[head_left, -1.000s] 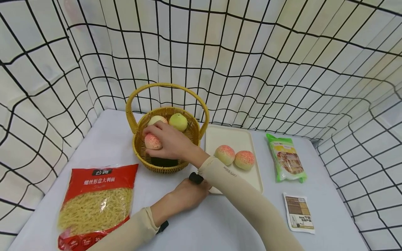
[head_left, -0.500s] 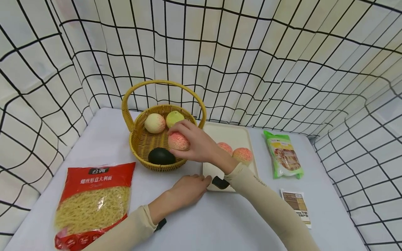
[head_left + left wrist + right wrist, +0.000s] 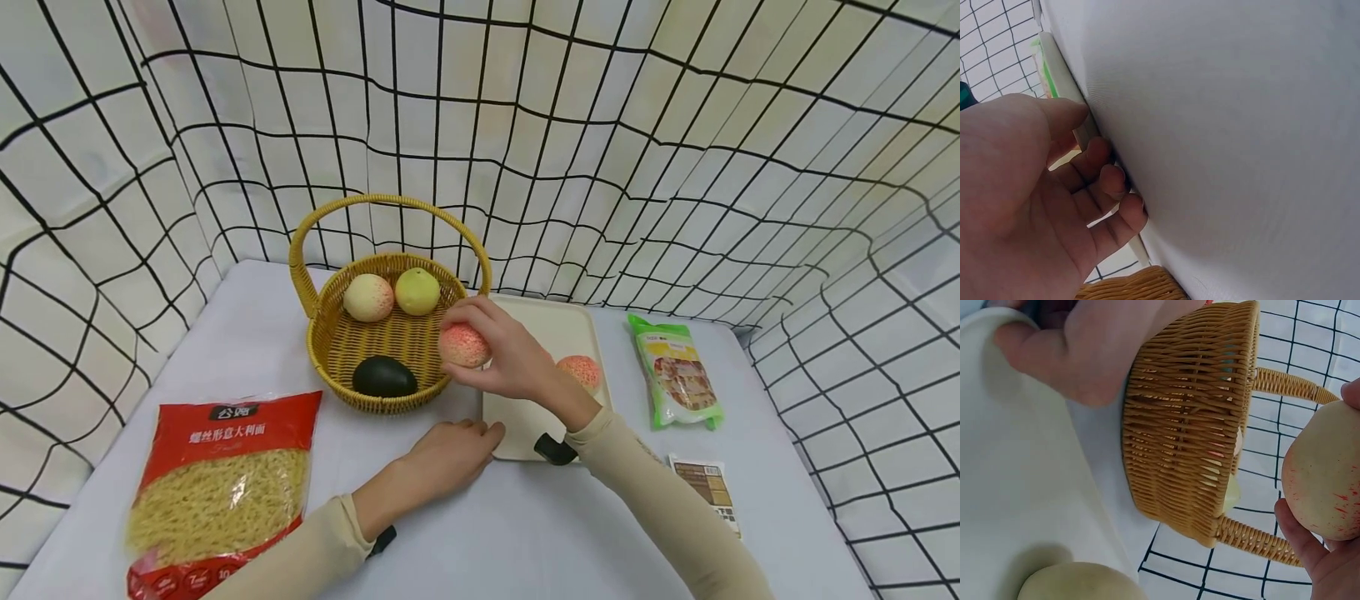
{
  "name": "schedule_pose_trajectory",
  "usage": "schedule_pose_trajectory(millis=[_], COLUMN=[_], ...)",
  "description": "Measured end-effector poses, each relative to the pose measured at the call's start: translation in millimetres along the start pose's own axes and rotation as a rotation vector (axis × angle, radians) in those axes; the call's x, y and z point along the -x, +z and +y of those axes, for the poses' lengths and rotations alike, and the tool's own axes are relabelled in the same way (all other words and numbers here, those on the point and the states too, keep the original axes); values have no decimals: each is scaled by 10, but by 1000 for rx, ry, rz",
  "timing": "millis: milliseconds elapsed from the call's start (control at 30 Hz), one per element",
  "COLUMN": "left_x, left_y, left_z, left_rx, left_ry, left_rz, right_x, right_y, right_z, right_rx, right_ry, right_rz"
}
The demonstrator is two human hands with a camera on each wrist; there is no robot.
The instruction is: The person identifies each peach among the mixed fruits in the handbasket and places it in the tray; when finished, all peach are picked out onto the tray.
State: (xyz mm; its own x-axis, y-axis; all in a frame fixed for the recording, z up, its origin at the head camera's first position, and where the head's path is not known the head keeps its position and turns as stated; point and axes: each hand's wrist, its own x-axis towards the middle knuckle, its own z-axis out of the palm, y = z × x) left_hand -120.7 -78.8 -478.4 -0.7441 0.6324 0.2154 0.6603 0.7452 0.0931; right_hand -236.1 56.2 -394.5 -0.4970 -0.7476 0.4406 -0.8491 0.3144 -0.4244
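Observation:
My right hand (image 3: pixel 504 354) grips a peach (image 3: pixel 463 345), pale with red speckles, between fingers and thumb, raised by the right side of the wicker basket (image 3: pixel 322 333). In the right wrist view the held peach (image 3: pixel 1325 472) is at the right edge. My left hand (image 3: pixel 442 458) is low by the near left corner of the cream tray (image 3: pixel 525 425), thumb and index pinching its rim (image 3: pixel 1063 69); its other fingers curl loosely near the tabletop. Another peach (image 3: pixel 581 372) lies on the tray, and one beside it is mostly hidden behind my right hand.
Inside the basket are a pale peach (image 3: pixel 368 297), a yellow-green round fruit (image 3: pixel 417 291) and a dark avocado (image 3: pixel 384 377). A pasta bag (image 3: pixel 225 483) lies left; a green packet (image 3: pixel 677 375) and a small brown-white packet (image 3: pixel 708 492) lie right. Black netting (image 3: pixel 517 167) encloses the table.
My right hand has moved right with the peach, from over the basket's left part to its right rim, uncovering the avocado. My left hand stays by the tray corner.

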Motion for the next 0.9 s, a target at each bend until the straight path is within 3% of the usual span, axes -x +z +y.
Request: schedule_pose_trajectory(millis=[600,900], left_x=[-3,5], left_y=[7,34], left_z=[-2,-5], left_rx=[25,13], left_ry=[-16,-15], left_rz=[-24,-2], right_x=[143,224], right_y=[-91,-123], right_z=[80,144], right_rx=[16,22], right_ry=[50,77], right_rz=[8,19])
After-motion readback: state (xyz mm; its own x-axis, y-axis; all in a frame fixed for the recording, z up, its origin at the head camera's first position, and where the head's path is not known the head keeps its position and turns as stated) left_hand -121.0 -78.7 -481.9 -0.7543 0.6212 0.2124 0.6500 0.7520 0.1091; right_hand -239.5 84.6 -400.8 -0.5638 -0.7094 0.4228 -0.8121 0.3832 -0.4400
